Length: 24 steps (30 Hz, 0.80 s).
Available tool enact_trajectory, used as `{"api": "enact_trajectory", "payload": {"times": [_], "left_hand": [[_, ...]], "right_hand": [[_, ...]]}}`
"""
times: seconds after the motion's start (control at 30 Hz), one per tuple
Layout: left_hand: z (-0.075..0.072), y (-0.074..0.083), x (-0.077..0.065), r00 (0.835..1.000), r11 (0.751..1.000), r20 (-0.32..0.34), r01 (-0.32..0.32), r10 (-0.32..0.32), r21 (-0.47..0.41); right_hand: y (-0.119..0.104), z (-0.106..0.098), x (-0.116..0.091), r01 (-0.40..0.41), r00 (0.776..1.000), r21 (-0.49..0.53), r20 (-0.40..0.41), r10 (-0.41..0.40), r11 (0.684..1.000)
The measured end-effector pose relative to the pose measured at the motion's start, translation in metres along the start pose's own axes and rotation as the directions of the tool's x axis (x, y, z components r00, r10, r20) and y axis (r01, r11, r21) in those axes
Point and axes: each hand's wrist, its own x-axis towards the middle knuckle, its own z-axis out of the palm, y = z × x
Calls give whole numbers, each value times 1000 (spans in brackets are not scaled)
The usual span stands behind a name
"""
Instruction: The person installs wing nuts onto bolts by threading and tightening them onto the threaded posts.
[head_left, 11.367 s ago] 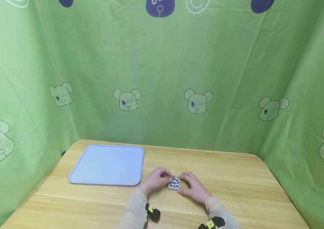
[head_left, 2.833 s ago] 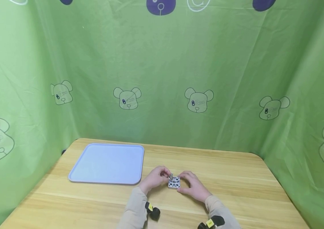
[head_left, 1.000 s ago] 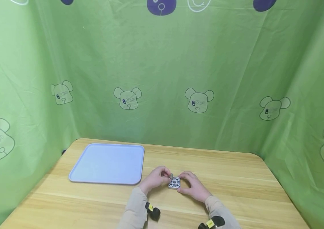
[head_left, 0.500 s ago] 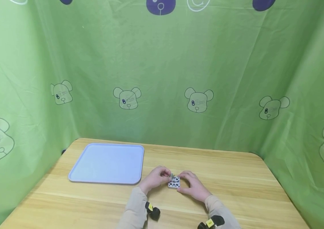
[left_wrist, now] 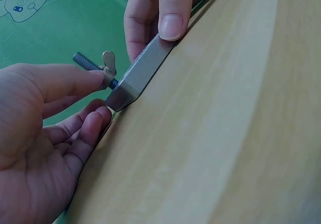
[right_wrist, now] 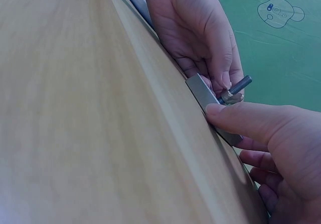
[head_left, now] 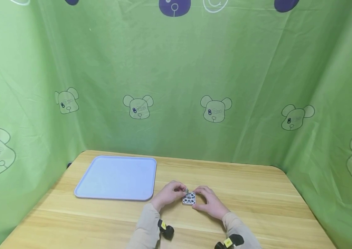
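A small square metal block (head_left: 189,201) with round holes in its upper face lies flat on the table, between both hands. From the block's far-left corner a threaded bolt (left_wrist: 85,61) stands up, with a wing nut (left_wrist: 109,63) low on it, close to the block. My left hand (head_left: 168,195) pinches the wing nut with curled fingers; its other fingers are by the block's corner in the left wrist view. My right hand (head_left: 210,204) grips the block's right side, its thumb (right_wrist: 215,108) on the near edge. The bolt's lower end is hidden inside the block.
A pale blue tray (head_left: 116,199) lies on the wooden table (head_left: 241,183), left of the hands. Green curtains (head_left: 176,62) with bear prints hang behind and on both sides. Black cameras (head_left: 167,231) are strapped on the wrists.
The wing nut has turned on the bolt under my left fingers, which shift slightly between frames; 2.8 s ago they were a little off the bolt. My right hand and the block stay in place.
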Motion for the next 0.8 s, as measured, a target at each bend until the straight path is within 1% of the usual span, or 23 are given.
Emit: {"api": "enact_trajectory", "payload": {"times": [0.1, 0.2, 0.27, 0.37, 0.47, 0.8], "left_hand": [[0, 0, -1, 1000, 998, -1, 20, -20, -59], [0, 0, -2, 999, 991, -8, 48, -50, -126], [0, 1, -3, 998, 987, -17, 61, -64, -149], [0, 2, -3, 997, 987, -27, 62, -67, -151], [0, 3, -3, 998, 989, -33, 51, -56, -142], [1, 0, 0, 999, 991, -2, 38, -39, -128]], "right_hand": [[0, 0, 0, 1, 1000, 5, -1, -1, 1000], [0, 0, 0, 0, 1000, 6, 0, 0, 1000], [1, 0, 0, -2, 1000, 5, -1, 2, 1000], [1, 1, 0, -3, 1000, 1, -3, 3, 1000], [1, 0, 0, 1, 1000, 5, -6, -1, 1000], [0, 0, 0, -12, 1000, 10, -4, 12, 1000]]}}
